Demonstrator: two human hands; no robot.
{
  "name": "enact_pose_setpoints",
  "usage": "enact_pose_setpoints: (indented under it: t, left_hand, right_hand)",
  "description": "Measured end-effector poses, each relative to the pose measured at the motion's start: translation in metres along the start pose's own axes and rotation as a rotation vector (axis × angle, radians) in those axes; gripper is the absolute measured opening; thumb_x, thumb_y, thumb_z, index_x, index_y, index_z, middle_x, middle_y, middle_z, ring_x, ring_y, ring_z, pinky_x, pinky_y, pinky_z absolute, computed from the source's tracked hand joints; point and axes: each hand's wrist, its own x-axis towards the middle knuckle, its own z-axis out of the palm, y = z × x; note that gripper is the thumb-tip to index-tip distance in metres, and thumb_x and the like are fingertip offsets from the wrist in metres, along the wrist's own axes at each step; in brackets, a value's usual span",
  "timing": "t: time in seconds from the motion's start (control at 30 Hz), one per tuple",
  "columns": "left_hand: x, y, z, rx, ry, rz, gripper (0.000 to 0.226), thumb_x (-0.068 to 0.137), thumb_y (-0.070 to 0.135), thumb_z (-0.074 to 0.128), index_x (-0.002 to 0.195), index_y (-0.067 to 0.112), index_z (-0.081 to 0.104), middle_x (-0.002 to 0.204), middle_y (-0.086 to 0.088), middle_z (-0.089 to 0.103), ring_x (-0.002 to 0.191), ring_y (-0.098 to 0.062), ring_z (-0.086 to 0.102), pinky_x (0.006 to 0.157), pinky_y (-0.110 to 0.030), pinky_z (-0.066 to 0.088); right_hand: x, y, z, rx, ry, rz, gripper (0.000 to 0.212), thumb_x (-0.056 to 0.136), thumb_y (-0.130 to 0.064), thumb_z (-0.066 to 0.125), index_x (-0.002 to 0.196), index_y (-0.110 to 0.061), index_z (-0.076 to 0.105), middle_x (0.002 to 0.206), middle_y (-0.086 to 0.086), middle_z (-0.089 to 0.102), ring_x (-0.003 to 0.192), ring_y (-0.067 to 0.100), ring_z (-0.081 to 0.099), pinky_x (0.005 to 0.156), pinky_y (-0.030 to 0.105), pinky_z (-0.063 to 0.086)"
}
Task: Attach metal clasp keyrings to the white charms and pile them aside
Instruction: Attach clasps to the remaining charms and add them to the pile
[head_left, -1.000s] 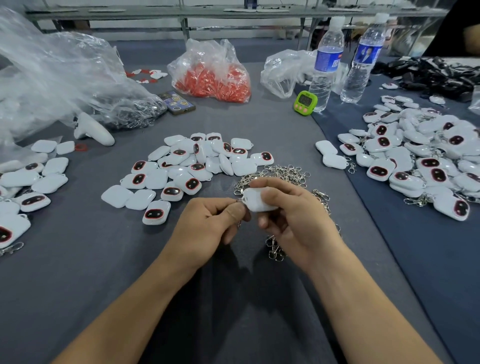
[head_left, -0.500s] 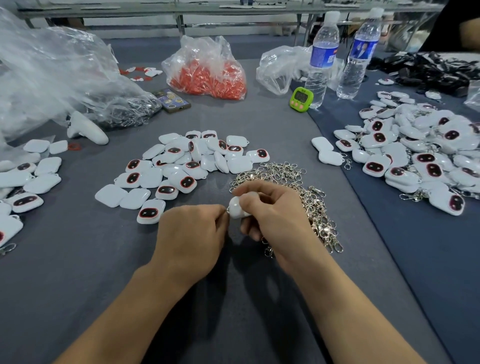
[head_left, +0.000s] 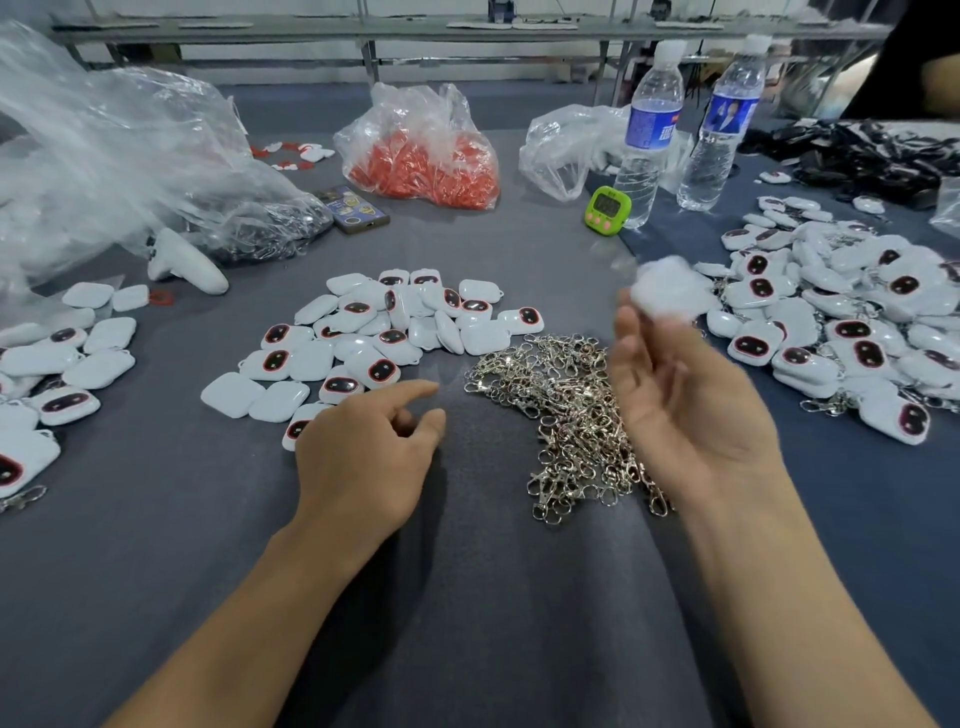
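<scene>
Pile-aside step, looks like: blurry white charm (head_left: 667, 293) just off the spread right hand (head_left: 685, 405), bound for the finished pile (head_left: 841, 332), so the loose, empty left hand (head_left: 363, 452) probably grabs a bare charm (head_left: 278, 400) next.

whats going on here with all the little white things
A person is putting keyrings together. The right hand is open, palm up, with a blurred charm just beyond it, apparently being tossed onto the finished pile on the right. The empty left hand reaches toward the loose charms in the middle. The metal clasps lie heaped between the hands.
</scene>
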Motion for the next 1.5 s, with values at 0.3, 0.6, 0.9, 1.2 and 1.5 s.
enact_pose_setpoints:
  t: [0.3,0.6,0.9,1.2,1.5]
  left_hand:
    - [0.007,-0.009,0.004,0.213,0.145,0.138,0.061,0.085,0.024,0.073,0.143,0.021,0.055,0.14,-0.003,0.056,0.134,-0.02,0.041,0.115,-0.032,0.029]
    - [0.011,-0.016,0.002,0.325,-0.036,0.172,0.045,0.097,0.03,0.06,0.141,0.024,0.056,0.144,0.002,0.057,0.133,-0.02,0.048,0.117,-0.041,0.031]
    - [0.012,-0.013,0.002,0.202,0.045,0.18,0.021,0.094,0.036,0.068,0.105,0.019,0.073,0.092,0.002,0.069,0.09,-0.026,0.058,0.082,-0.038,0.043]
    - [0.012,-0.014,0.002,0.238,0.098,0.258,0.023,0.102,0.027,0.057,0.111,0.016,0.074,0.098,-0.002,0.075,0.087,-0.031,0.065,0.078,-0.04,0.047]
    - [0.01,-0.013,0.005,-0.031,0.13,0.131,0.029,0.103,0.033,0.051,0.095,0.019,0.076,0.079,0.002,0.073,0.072,-0.019,0.058,0.066,-0.036,0.046]
  right_hand:
    - [0.004,0.04,-0.003,-1.455,0.206,-0.36,0.03,0.08,-0.014,0.078,0.104,-0.032,0.076,0.094,-0.021,0.074,0.08,-0.002,0.064,0.085,0.023,0.053]
    - [0.001,0.055,-0.005,-1.988,-0.033,-0.271,0.044,0.09,-0.024,0.067,0.133,-0.032,0.064,0.134,-0.009,0.063,0.124,0.015,0.054,0.113,0.036,0.038]
    - [0.001,0.055,-0.006,-1.812,-0.006,-0.243,0.024,0.084,-0.015,0.073,0.076,-0.036,0.072,0.056,-0.017,0.063,0.051,-0.005,0.058,0.049,0.008,0.04]
    - [0.002,0.06,-0.005,-1.593,0.113,-0.353,0.014,0.086,-0.024,0.075,0.077,-0.034,0.074,0.07,-0.025,0.071,0.041,-0.001,0.051,0.048,0.009,0.038]
    - [-0.006,0.067,0.001,-1.529,0.07,-0.485,0.015,0.094,-0.02,0.069,0.086,-0.031,0.077,0.074,-0.033,0.066,0.066,-0.006,0.06,0.06,0.006,0.04]
